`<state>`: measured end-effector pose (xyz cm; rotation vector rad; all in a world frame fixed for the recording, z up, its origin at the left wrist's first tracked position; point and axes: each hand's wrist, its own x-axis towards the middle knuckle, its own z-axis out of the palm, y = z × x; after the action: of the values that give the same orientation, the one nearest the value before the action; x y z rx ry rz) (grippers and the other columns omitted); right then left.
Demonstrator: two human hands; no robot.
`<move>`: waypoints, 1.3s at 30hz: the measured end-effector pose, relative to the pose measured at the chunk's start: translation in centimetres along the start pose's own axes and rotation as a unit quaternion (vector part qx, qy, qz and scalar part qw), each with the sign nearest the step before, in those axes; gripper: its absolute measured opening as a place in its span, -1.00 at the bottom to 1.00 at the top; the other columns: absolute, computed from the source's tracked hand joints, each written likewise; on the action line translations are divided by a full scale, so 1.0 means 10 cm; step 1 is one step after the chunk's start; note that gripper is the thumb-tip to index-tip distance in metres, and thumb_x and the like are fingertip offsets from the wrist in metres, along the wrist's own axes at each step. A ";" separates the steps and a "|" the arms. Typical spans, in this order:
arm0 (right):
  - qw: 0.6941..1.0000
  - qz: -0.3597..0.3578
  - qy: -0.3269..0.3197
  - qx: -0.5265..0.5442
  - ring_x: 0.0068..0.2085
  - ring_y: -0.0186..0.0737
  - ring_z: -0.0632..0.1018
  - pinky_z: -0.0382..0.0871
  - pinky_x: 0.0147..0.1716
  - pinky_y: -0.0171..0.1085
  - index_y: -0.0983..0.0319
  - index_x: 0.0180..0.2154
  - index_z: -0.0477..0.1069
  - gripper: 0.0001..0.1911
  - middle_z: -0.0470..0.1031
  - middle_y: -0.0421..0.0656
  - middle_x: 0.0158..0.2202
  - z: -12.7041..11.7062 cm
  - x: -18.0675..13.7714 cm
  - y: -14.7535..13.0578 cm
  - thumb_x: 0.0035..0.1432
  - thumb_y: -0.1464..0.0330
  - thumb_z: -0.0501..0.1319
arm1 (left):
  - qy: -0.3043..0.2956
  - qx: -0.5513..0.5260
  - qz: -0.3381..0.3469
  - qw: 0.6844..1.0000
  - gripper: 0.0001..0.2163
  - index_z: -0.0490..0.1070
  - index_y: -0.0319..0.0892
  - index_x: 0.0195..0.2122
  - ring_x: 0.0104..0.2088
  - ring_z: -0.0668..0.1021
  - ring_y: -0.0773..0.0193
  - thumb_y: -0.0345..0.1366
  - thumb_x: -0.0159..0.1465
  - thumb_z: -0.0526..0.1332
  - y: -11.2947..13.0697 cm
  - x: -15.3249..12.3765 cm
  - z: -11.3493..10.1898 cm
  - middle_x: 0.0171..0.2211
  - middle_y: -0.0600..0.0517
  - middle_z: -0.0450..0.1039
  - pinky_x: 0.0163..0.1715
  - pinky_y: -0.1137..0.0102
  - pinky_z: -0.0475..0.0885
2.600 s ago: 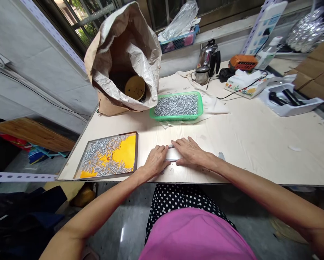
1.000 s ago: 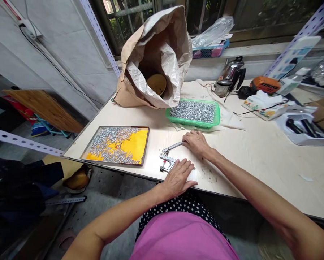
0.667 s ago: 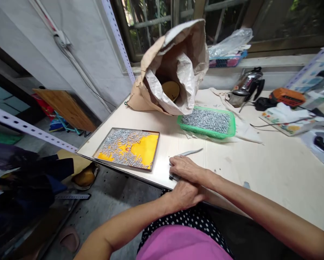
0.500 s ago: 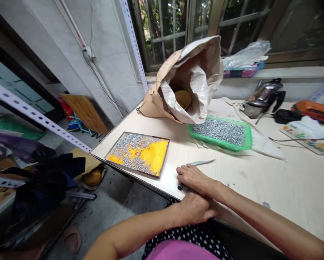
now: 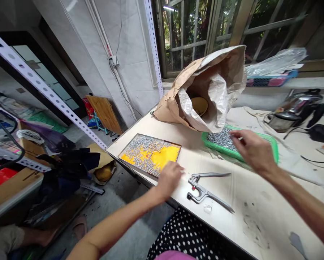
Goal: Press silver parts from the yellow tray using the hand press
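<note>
My left hand [image 5: 168, 178] hovers at the near right corner of a framed yellow tray [image 5: 167, 154] strewn with small silver metal pieces; its fingers curl downward and are hidden. My right hand [image 5: 252, 150] reaches over a green basket [image 5: 275, 151] filled with the same silver pieces, fingers stretched toward them and nothing visible in them. Silver snap pliers [image 5: 205, 187] lie free on the pale table [image 5: 259, 202] between my hands, touched by neither. A small clear piece [image 5: 207, 208] lies just in front of the pliers.
A big open paper sack [image 5: 205, 94] with a yellow bowl inside leans behind the tray and basket. A steel kettle [image 5: 292, 112] and black cable stand at the back right. A perforated shelf post [image 5: 42, 86] and clutter fill the floor at left.
The view has swung left and up. Both hands have left the pliers: the right went to the green basket, the left rose from the table's edge toward the yellow tray.
</note>
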<state>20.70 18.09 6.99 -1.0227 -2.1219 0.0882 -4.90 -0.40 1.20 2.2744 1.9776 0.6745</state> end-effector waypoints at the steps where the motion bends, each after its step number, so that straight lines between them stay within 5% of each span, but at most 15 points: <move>1: 0.999 0.016 -0.013 -0.047 -0.26 -0.07 0.51 0.33 -0.26 -0.11 0.18 -0.06 0.48 -0.59 0.51 0.04 -0.13 -0.03 0.06 0.20 0.34 0.12 -0.02 | 0.003 0.049 -0.053 0.997 -0.77 0.49 -0.19 -0.19 -0.10 0.46 0.12 -0.32 0.41 0.03 -0.22 0.05 -0.12 -0.18 -0.11 0.49 -0.05 0.20 0.40; 4: 0.992 0.059 -0.032 -0.110 -0.34 -0.03 0.48 0.29 -0.37 -0.07 0.16 0.00 0.48 -0.48 0.48 0.07 -0.10 -0.03 0.02 0.53 0.30 0.01 -0.05 | -0.003 0.149 -0.194 0.970 -0.81 0.50 -0.22 -0.24 -0.07 0.43 0.08 -0.32 0.37 0.09 -0.79 0.15 -0.37 -0.19 -0.12 0.48 -0.07 0.22 0.37; 8: 0.994 0.031 -0.086 -0.063 -0.38 -0.05 0.48 0.32 -0.46 -0.11 0.13 0.06 0.44 -0.50 0.46 0.03 -0.14 0.09 -0.43 0.22 0.31 0.04 -0.06 | -0.046 0.192 -0.250 0.948 -0.80 0.51 -0.22 -0.26 -0.02 0.43 0.06 -0.27 0.35 0.13 -1.17 0.23 -0.44 -0.17 -0.13 0.49 -0.07 0.28 0.35; 14: 0.983 0.000 -0.184 0.013 -0.25 -0.10 0.57 0.46 -0.33 -0.16 0.14 -0.02 0.44 -0.61 0.49 -0.05 -0.14 0.30 -1.19 -0.57 0.35 0.15 -0.05 | -0.098 0.169 -0.306 0.932 -0.83 0.54 -0.27 -0.28 0.00 0.46 0.00 -0.34 0.28 0.16 -1.25 0.34 -0.38 -0.11 -0.22 0.50 -0.10 0.28 0.37; 18: 0.975 0.037 -0.214 0.039 -0.34 -0.16 0.56 0.46 -0.40 -0.20 0.10 -0.04 0.44 -0.66 0.48 -0.09 -0.19 0.40 -1.45 -0.73 0.33 0.16 0.00 | -0.098 0.142 -0.322 0.931 -0.82 0.54 -0.27 -0.32 -0.08 0.52 0.06 -0.42 0.25 0.12 -1.30 0.38 -0.39 -0.18 -0.21 0.53 -0.13 0.32 0.37; 23: 0.981 0.069 -0.168 0.072 -0.35 -0.11 0.58 0.47 -0.40 -0.15 0.06 -0.02 0.43 -0.67 0.50 -0.07 -0.16 0.41 -1.52 -0.79 0.33 0.17 -0.01 | -0.061 0.082 -0.328 0.939 -0.85 0.53 -0.25 -0.37 -0.21 0.56 0.17 -0.46 0.19 0.15 -1.37 0.40 -0.55 -0.32 -0.08 0.56 -0.21 0.38 0.39; 29: 0.957 0.101 -0.139 0.234 -0.27 -0.10 0.58 0.47 -0.25 -0.15 0.13 -0.05 0.45 -0.66 0.54 -0.08 -0.23 0.51 -1.06 -1.10 0.30 0.12 0.05 | 0.005 -0.118 -0.318 0.941 -0.85 0.48 -0.24 -0.37 -0.50 0.53 0.33 -0.30 0.19 0.17 -1.04 0.27 -0.57 -0.50 0.06 0.50 -0.47 0.48 0.42; 33: 0.911 0.156 -0.166 0.344 -0.45 -0.21 0.50 0.43 -0.37 -0.21 0.22 -0.08 0.44 -0.57 0.54 -0.12 -0.32 0.88 -0.68 -1.48 0.19 0.05 0.16 | 0.063 -0.347 -0.302 0.886 -0.81 0.45 -0.23 -0.40 -0.54 0.48 0.35 -0.19 0.11 0.24 -0.55 0.09 -0.41 -0.50 0.06 0.46 -0.56 0.48 0.41; 39: 0.858 0.220 -0.169 0.432 -0.49 -0.23 0.46 0.34 -0.49 -0.26 0.20 -0.45 0.40 -0.55 0.47 -0.17 -0.51 1.32 -0.51 -1.78 0.08 -0.07 0.17 | 0.091 -0.399 -0.304 0.860 -0.72 0.42 -0.23 -0.46 -0.57 0.46 0.38 -0.09 0.09 0.29 -0.37 -0.04 -0.35 -0.54 0.08 0.42 -0.58 0.49 0.38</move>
<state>2.54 5.80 1.08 -0.9213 -1.7455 1.3992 -9.63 -0.99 3.02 1.0694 1.8087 1.3161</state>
